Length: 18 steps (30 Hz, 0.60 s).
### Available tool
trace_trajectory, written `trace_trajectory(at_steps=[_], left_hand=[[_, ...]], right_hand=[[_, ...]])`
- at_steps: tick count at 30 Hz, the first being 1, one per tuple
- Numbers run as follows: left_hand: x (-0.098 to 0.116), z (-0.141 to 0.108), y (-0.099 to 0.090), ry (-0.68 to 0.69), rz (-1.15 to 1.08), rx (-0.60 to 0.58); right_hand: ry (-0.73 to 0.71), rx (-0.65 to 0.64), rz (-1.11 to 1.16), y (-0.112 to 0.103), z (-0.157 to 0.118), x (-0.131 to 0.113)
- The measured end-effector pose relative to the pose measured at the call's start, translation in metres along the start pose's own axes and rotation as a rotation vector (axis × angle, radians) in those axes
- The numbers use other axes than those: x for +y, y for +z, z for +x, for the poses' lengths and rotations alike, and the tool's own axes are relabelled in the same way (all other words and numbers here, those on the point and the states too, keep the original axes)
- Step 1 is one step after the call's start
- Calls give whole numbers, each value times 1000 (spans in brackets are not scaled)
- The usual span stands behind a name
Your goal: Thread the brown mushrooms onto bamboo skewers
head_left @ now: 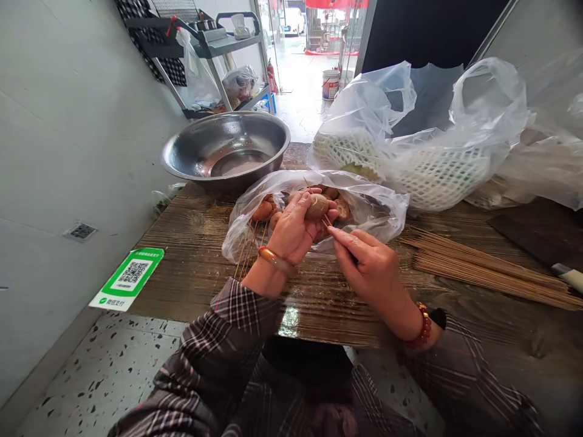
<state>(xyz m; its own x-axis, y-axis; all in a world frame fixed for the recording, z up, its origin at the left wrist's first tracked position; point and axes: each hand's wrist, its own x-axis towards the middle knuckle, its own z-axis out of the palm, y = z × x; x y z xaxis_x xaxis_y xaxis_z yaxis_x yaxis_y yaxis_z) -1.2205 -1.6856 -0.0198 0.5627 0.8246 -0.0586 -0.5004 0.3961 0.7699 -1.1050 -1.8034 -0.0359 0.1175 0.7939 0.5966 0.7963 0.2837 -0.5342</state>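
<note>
Over an open clear plastic bag [382,209], my left hand [298,227] holds a brownish mushroom [317,207] between thumb and fingers. My right hand [367,261] pinches a thin wooden skewer [327,222] just below and to the right of the mushroom. A thin tip shows above the mushroom, near my left thumb. More brown mushrooms [263,210] lie inside the bag, partly hidden by my left hand. Several skewers [248,249] lean out over the bag's near left edge, beside my left wrist.
A large steel bowl [228,145] stands behind the bag at the left. White plastic bags with netted contents [437,173] fill the back right. A skewer bundle [483,267] and a knife [569,274] lie right. A green QR card [130,276] sits at the table's left edge.
</note>
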Motion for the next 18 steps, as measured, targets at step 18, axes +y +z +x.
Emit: trace_trajectory(at_steps=[18], left_hand=[[-5,-4,8,-6,-12,20]], right_hand=[[-92,153,-146,11,6,12]])
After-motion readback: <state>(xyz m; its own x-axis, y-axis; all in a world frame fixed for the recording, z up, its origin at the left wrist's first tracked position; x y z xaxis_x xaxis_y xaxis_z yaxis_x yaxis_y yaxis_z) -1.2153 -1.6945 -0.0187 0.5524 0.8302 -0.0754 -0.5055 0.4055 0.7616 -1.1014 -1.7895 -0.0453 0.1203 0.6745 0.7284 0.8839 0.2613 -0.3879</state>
